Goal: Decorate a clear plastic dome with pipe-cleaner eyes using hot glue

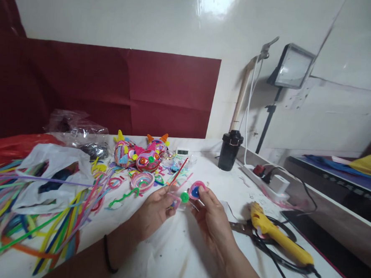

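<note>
Both hands hold one small craft piece over the white table (pixel 166 255). My left hand (pixel 156 212) pinches its left side, where a pink and blue part shows between the fingers. My right hand (pixel 210 214) grips the right side, a pink ring with a blue centre (pixel 196 191), thumb on its edge. A green button (pixel 185 197) sits between the two sides. A red and an orange strip (pixel 179 171) stick up behind the left fingers. Just beyond lies a round pink coiled piece (pixel 142 181) beside a green wavy strip (pixel 123 198).
Colourful pipe cleaners (pixel 63 228) and a white plastic bag (pixel 56 169) cover the left. Finished-looking figures (pixel 148 158) stand behind. A black cup (pixel 230 152), scissors (pixel 241 228), a yellow glue gun (pixel 280 237) and a power strip (pixel 264 188) are on the right.
</note>
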A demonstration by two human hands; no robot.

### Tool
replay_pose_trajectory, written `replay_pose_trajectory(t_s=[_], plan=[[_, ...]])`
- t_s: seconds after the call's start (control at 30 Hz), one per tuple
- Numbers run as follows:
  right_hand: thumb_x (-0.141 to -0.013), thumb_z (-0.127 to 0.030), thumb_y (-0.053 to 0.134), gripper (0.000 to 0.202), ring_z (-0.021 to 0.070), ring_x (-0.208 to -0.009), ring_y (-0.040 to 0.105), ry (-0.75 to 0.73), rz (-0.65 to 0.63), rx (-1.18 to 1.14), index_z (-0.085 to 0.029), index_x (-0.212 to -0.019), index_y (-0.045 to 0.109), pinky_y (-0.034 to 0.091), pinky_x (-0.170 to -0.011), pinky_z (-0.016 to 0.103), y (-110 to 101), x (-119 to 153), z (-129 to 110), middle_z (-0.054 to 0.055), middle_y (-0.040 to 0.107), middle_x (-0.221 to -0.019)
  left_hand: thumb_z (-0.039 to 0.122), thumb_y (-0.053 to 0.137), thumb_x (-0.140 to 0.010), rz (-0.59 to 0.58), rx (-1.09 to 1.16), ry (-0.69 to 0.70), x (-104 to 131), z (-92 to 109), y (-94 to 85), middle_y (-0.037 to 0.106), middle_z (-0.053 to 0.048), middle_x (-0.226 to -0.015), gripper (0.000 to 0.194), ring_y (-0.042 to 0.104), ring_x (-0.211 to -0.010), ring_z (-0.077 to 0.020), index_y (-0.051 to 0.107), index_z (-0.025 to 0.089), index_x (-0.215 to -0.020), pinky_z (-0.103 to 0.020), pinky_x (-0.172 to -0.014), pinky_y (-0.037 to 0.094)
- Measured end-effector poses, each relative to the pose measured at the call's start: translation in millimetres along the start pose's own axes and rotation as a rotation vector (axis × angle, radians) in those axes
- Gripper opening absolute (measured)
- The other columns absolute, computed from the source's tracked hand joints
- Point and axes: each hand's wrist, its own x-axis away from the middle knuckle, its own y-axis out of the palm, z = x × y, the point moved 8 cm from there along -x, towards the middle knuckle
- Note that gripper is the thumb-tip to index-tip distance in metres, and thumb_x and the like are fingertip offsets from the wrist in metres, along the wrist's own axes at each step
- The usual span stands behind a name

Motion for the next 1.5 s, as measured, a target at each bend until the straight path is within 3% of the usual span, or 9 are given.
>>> replay_pose_trajectory(t_s=[0.27,0.4,0.63,0.73,0.9,1.2,1.5], plan=[[-0.052,-0.046,0.091,0.042,0.0135,-0.074,0.062,-0.038,-0.01,0.048,-0.021,-0.082,0.076,0.051,-0.067,0.025,0,-3,1,0.0,0.071,-0.081,0.016,0.086,-0.065,-0.021,-0.056,0.055,-2,5,5.3,0.064,0.0,-0.083,0.042,0.054,-0.073,-0.0096,0.07,0.018,-0.104,-0.021,-0.067,0.04],[-0.057,-0.046,0.089,0.04,0.0151,-0.081,0.063,-0.047,-0.036,0.05,-0.021,-0.087,0.077,0.052,-0.076,0.028,0,-3,4,0.002,0.073,-0.088,0.018,0.088,-0.061,0.021,-0.09,0.08,-1,6,6.4,0.062,0.002,-0.079,0.052,0.052,-0.068,-0.0086,0.068,0.018,-0.11,-0.021,-0.066,0.041],[-0.056,-0.047,0.088,0.043,0.0178,-0.083,0.064,-0.055,-0.003,0.059,-0.021,-0.088,0.078,0.052,-0.075,0.029,-1,-3,5,0.003,0.074,-0.091,0.019,0.089,-0.054,0.089,-0.121,0.136,6,10,17.2,0.07,-0.005,-0.1,0.065,0.063,-0.096,-0.02,0.062,0.019,-0.113,-0.031,-0.089,0.046],[-0.054,-0.048,0.089,0.043,0.0176,-0.082,0.064,-0.053,-0.001,0.069,-0.021,-0.086,0.078,0.051,-0.074,0.029,0,-2,4,0.003,0.074,-0.09,0.018,0.088,-0.053,0.167,-0.138,0.16,8,11,14.5,0.071,-0.003,-0.095,0.071,0.064,-0.087,-0.0167,0.054,0.022,-0.116,-0.029,-0.082,0.048],[-0.05,-0.05,0.09,0.047,0.0178,-0.085,0.065,-0.05,0.04,0.087,-0.022,-0.086,0.078,0.05,-0.074,0.027,-2,-1,4,0.002,0.074,-0.089,0.018,0.085,-0.055,0.253,-0.203,0.2,10,10,6.3,0.07,0.002,-0.082,0.063,0.061,-0.072,-0.0118,0.051,0.021,-0.109,-0.024,-0.07,0.047],[-0.052,-0.051,0.088,0.044,0.0175,-0.083,0.064,-0.092,0.048,0.134,-0.022,-0.084,0.078,0.051,-0.075,0.03,-3,0,4,0.002,0.073,-0.089,0.02,0.086,-0.058,0.259,-0.278,0.289,6,11,-4.9,0.07,-0.002,-0.091,0.064,0.063,-0.081,-0.0143,0.052,0.02,-0.113,-0.024,-0.072,0.048],[-0.053,-0.054,0.086,0.05,0.0201,-0.086,0.063,-0.106,0.046,0.136,-0.021,-0.09,0.077,0.051,-0.076,0.032,1,1,4,0.005,0.074,-0.094,0.027,0.089,-0.057,0.302,-0.36,0.323,10,19,-0.6,0.07,-0.005,-0.098,0.065,0.066,-0.089,-0.0192,0.057,0.02,-0.113,-0.029,-0.079,0.051]])
